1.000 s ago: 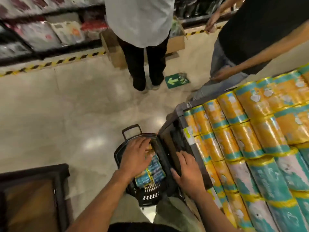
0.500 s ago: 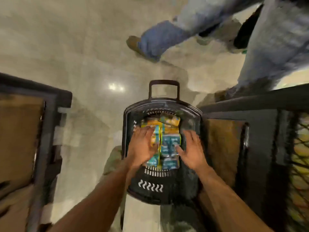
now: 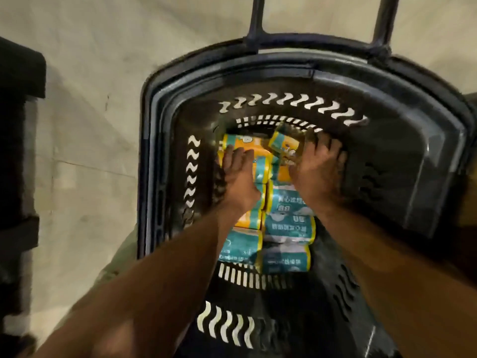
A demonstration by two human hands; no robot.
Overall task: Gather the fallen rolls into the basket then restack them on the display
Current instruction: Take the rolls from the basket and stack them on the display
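In the black basket [image 3: 284, 60] teal rolls [image 3: 287, 228] lie nearest, then the left hand [image 3: 238, 177] rests with straight fingers on the orange rolls [image 3: 254, 149], and the right hand [image 3: 317, 171] is spread beside a tilted roll [image 3: 282, 142] at the far wall, its grip impossible to tell.

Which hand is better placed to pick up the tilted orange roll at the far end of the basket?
Right, probably. The right hand lies against the tilted orange roll, fingers spread beside it; the left hand rests flat on the level orange rolls further left.
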